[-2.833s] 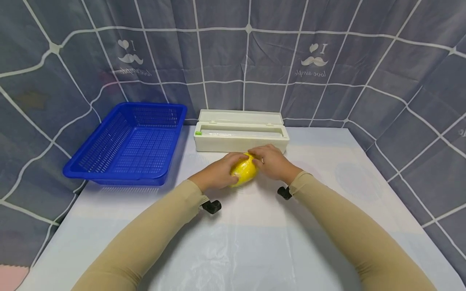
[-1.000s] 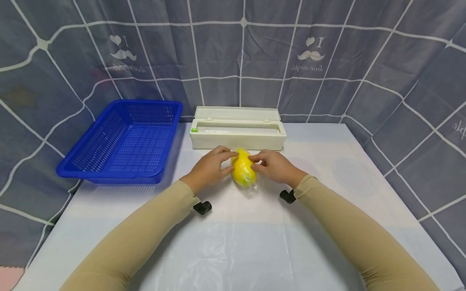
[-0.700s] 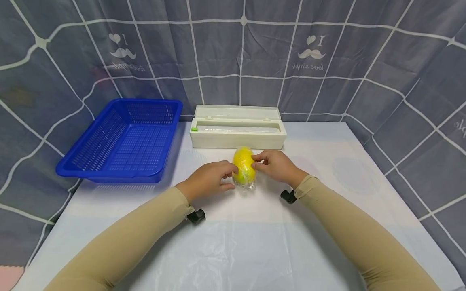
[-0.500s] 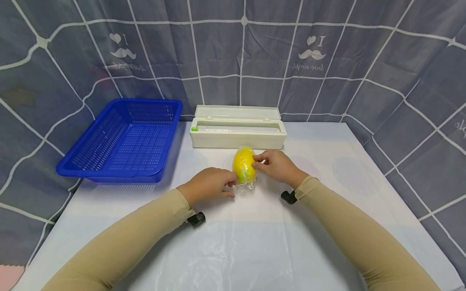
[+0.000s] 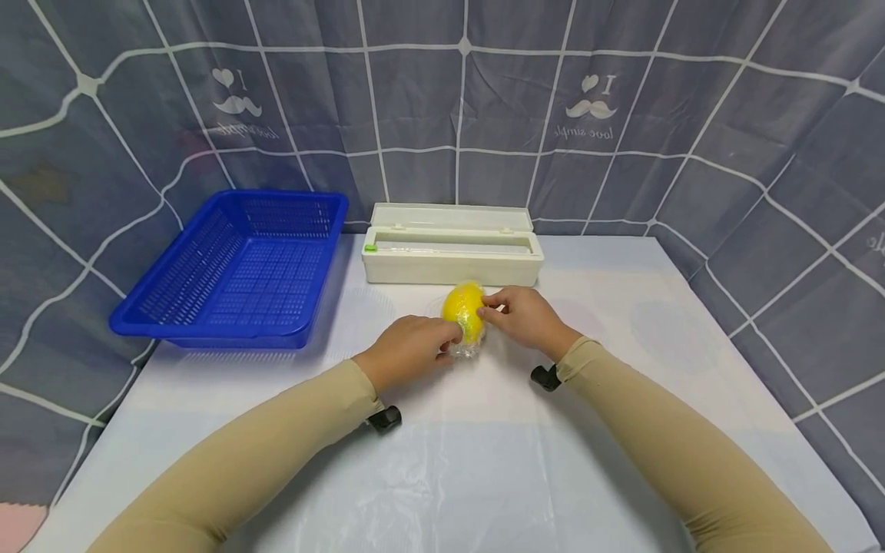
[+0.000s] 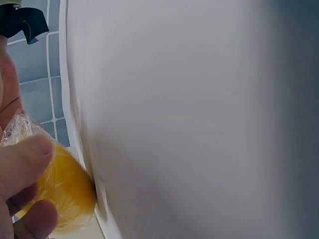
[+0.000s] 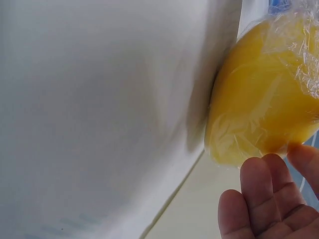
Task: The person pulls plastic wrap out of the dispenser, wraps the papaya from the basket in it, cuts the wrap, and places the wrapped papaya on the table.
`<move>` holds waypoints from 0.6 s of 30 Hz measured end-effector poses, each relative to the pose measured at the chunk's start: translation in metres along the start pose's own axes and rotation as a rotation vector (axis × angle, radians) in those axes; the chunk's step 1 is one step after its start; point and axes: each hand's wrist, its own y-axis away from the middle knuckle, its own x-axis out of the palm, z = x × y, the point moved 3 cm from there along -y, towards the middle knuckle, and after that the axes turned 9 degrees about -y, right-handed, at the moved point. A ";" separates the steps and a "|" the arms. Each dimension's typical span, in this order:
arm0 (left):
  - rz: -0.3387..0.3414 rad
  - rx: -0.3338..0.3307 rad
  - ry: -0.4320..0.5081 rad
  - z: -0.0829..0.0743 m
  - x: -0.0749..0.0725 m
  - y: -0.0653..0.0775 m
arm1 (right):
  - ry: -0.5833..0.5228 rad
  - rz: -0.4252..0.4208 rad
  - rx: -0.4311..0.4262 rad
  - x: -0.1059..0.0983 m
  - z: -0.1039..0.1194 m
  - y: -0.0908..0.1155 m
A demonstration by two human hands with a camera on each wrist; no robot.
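A yellow oval fruit (image 5: 462, 306), wrapped in clear cling film, sits on the table in front of the white film dispenser (image 5: 452, 269). Crinkled film (image 7: 311, 64) is bunched at its near end. My left hand (image 5: 412, 344) is at the near left side of the fruit; in the left wrist view its thumb and curled fingers lie against the wrapped fruit (image 6: 67, 191). From the right, my right hand (image 5: 525, 313) pinches at the wrap with thumb and fingertips. In the right wrist view those fingertips (image 7: 256, 172) meet the lower end of the fruit.
The dispenser's lid (image 5: 452, 216) stands raised at the back, with a green slider (image 5: 370, 248) at its left end. A blue plastic basket (image 5: 207, 332) stands at the back left. Grey checked curtain (image 5: 415, 100) surrounds the white-covered table (image 5: 477, 476).
The fruit has turned from slanted to nearly lengthwise, with bunched film now at its near end. My left hand has shifted from its upper side to the near end; the right stays at the right side.
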 end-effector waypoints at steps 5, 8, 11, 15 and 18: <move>-0.108 0.057 -0.036 0.000 -0.003 0.001 | 0.015 0.000 -0.022 0.001 0.001 0.000; -0.161 0.098 -0.050 0.000 -0.005 0.005 | 0.030 0.005 -0.019 0.002 0.002 0.000; -0.195 0.123 -0.066 -0.001 -0.005 0.008 | 0.045 0.005 -0.001 0.002 0.002 -0.001; -0.207 0.134 -0.049 -0.002 -0.007 0.011 | 0.054 0.006 0.010 0.002 0.005 -0.003; -0.226 0.147 -0.023 -0.003 -0.010 0.012 | 0.060 0.016 0.017 0.003 0.007 -0.003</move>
